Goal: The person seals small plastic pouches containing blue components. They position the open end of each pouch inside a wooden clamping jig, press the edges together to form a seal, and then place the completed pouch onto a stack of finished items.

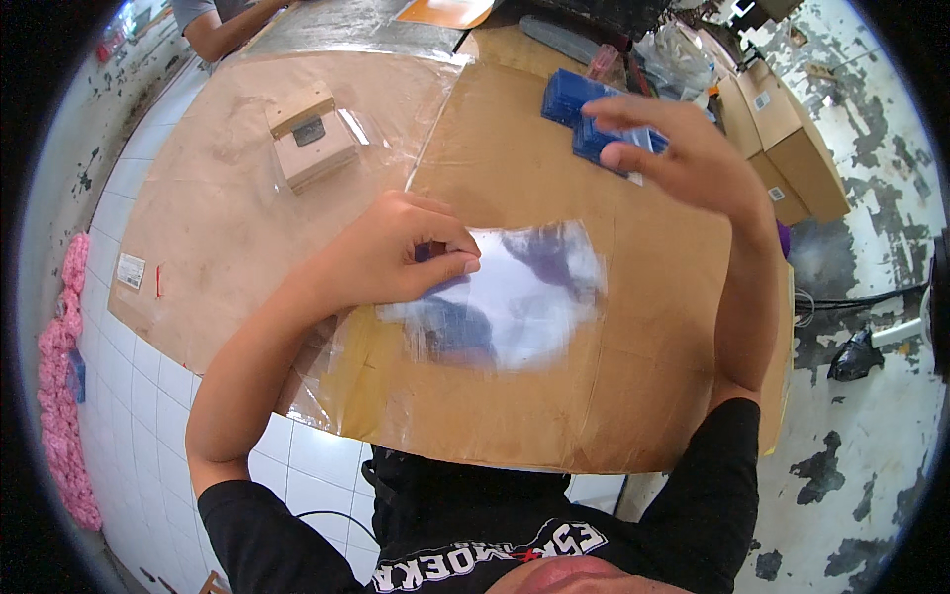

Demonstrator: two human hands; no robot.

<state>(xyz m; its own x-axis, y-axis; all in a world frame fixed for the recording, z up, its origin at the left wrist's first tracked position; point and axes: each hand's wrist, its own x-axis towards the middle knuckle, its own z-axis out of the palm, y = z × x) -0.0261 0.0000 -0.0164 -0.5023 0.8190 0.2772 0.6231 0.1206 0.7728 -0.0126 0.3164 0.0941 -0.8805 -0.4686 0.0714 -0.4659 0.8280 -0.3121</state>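
My left hand (pixel 421 247) is over the middle of the table, thumb and fingertips pinched together at the upper left edge of a shiny silvery patch (pixel 515 302) on the cardboard. Whatever lies in that pinch, if anything, is too small to make out. My right hand (pixel 683 153) is raised at the far right, with thumb and fingers apart and nothing between them. Behind its fingertips lie two stacks of flat blue pieces (pixel 564 97), the nearer one partly covered by the hand.
Brown cardboard (pixel 653 366) covers the table. A wooden block jig (pixel 315 158) with a dark insert rests on clear plastic at the far left. Cardboard boxes (pixel 782 129) stand at the right. Another person's arm (pixel 233 30) shows at the far left edge.
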